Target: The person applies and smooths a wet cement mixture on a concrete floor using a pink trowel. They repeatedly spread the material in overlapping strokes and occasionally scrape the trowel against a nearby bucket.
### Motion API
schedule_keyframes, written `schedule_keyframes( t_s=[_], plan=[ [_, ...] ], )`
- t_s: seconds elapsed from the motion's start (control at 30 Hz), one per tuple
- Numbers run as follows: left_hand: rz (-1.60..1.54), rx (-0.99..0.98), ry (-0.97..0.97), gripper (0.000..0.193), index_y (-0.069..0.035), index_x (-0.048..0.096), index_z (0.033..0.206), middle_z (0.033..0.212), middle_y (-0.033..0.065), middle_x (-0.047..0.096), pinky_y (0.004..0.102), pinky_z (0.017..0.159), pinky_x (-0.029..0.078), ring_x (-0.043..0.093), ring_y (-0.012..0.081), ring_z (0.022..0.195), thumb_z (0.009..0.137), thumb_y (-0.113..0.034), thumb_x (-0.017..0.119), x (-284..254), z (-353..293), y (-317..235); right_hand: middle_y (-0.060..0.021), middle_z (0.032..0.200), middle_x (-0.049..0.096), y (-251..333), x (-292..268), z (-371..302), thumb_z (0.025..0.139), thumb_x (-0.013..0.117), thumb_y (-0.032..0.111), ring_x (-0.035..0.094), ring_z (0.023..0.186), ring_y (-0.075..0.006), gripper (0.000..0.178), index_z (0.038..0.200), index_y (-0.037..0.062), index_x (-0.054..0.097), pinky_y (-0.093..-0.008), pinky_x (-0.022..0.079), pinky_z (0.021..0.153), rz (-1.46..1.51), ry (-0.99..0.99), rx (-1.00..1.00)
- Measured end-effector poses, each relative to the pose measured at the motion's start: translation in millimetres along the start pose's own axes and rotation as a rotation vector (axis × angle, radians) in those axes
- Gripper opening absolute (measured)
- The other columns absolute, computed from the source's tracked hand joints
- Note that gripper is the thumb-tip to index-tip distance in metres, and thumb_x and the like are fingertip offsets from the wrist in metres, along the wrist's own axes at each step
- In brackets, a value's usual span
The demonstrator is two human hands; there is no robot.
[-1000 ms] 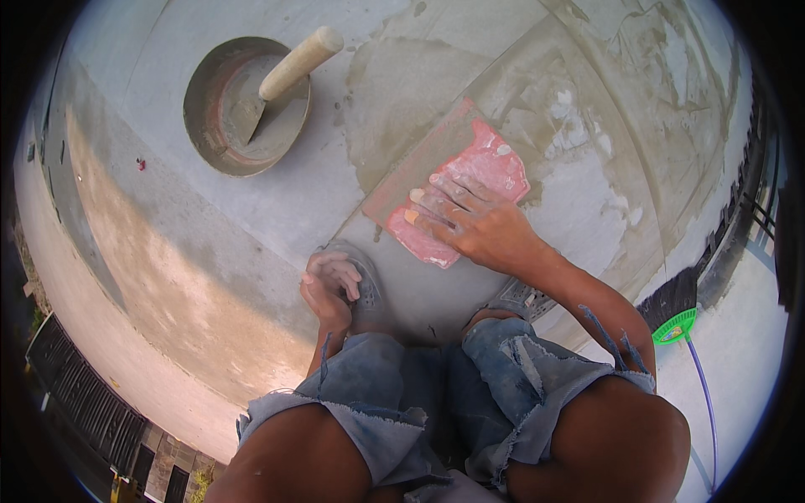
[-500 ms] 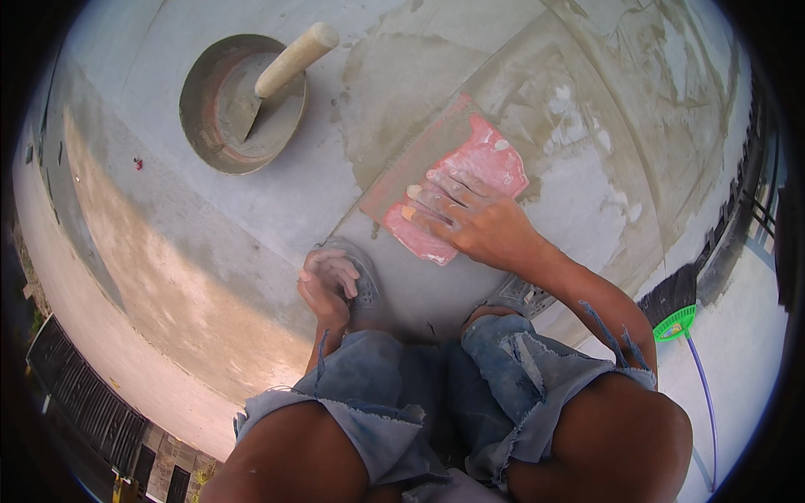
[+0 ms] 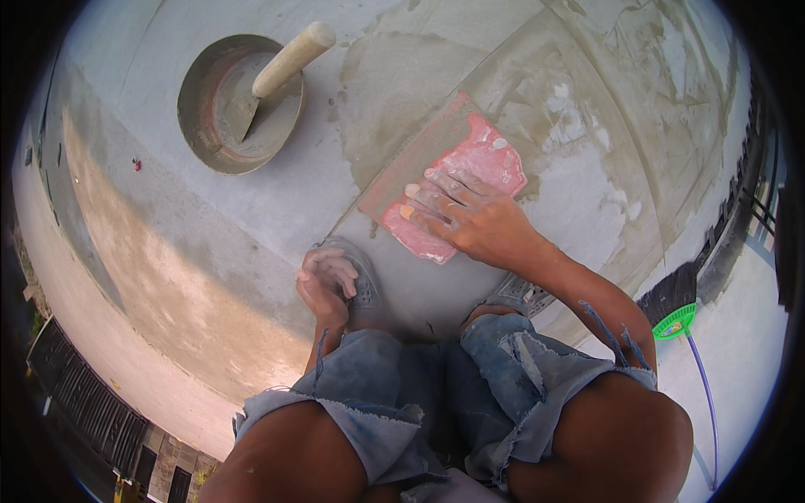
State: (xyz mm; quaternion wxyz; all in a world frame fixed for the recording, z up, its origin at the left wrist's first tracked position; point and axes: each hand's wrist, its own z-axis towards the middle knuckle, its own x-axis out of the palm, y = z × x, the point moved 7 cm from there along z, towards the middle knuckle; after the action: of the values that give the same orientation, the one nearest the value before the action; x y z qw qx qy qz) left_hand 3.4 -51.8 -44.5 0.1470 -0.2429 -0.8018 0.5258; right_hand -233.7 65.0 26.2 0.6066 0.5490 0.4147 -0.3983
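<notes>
My right hand [image 3: 470,216] grips a wide pink plastic putty spreader [image 3: 488,161], its fingers lying across the top and the thumb hidden. Grey paste coats the spreader's long edge, which rests on the smeared cement surface [image 3: 402,92]. Beside my left shoe [image 3: 366,281], my left hand [image 3: 327,281] hangs with loosely bent fingers and holds nothing that I can see; whitish dust covers its fingertips. Farther off to the left stands a round metal pan [image 3: 186,126] of grey paste. A trowel with a pale wooden handle [image 3: 293,60] leans in it, blade down in the paste.
On the right lies a broom with black bristles, a green head [image 3: 675,322] and a purple stick. Wet and dry grey patches spread over the floor at the upper right. A small red scrap [image 3: 137,164] lies far left. Dark metal bars [image 3: 84,394] show at the lower left.
</notes>
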Motion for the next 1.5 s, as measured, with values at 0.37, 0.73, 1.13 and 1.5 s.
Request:
schedule_keyframes(
  t_s=[0.37,0.73,1.13,1.5],
  plan=[
    [0.004,-0.014,-0.002,0.085,0.003,0.061,0.107,0.067,0.0131,0.064,0.0236,0.042,0.036,0.049,0.0129,0.044,0.108,-0.072,0.022,-0.6,-0.4,0.4,-0.0084,0.142,0.065,-1.7,1.1,-1.1,0.086,0.067,0.021,0.061,0.134,-0.032,0.037,0.121,0.0125,0.076,-0.0466,0.047,0.115,-0.003,-0.032,-0.027],
    [0.011,-0.01,-0.004,0.083,0.003,0.06,0.107,0.067,0.0132,0.064,0.0237,0.042,0.036,0.049,0.0129,0.044,0.109,-0.071,0.021,-0.3,-0.6,-0.3,-0.0081,0.143,0.064,-1.6,1.5,-0.4,0.087,0.067,0.022,0.06,0.135,-0.0315,0.037,0.122,0.013,0.075,-0.0456,0.047,0.116,-0.008,-0.018,-0.015],
    [-0.01,-0.003,0.002,0.083,0.003,0.06,0.108,0.067,0.0133,0.064,0.0234,0.042,0.037,0.049,0.0128,0.044,0.109,-0.071,0.022,-0.9,-0.3,1.3,-0.0076,0.145,0.063,-1.7,0.9,0.4,0.089,0.066,0.022,0.06,0.135,-0.0314,0.04,0.128,0.0157,0.072,-0.0454,0.048,0.115,-0.008,0.006,0.001],
    [-0.016,-0.013,0.001,0.084,0.003,0.06,0.107,0.067,0.013,0.064,0.0234,0.042,0.037,0.048,0.0125,0.043,0.108,-0.072,0.022,-0.5,0.1,2.0,-0.0059,0.149,0.061,-2.5,2.0,-0.9,0.09,0.064,0.022,0.061,0.134,-0.0304,0.047,0.136,0.0195,0.068,-0.0441,0.049,0.113,-0.029,0.028,0.009]
  ],
)
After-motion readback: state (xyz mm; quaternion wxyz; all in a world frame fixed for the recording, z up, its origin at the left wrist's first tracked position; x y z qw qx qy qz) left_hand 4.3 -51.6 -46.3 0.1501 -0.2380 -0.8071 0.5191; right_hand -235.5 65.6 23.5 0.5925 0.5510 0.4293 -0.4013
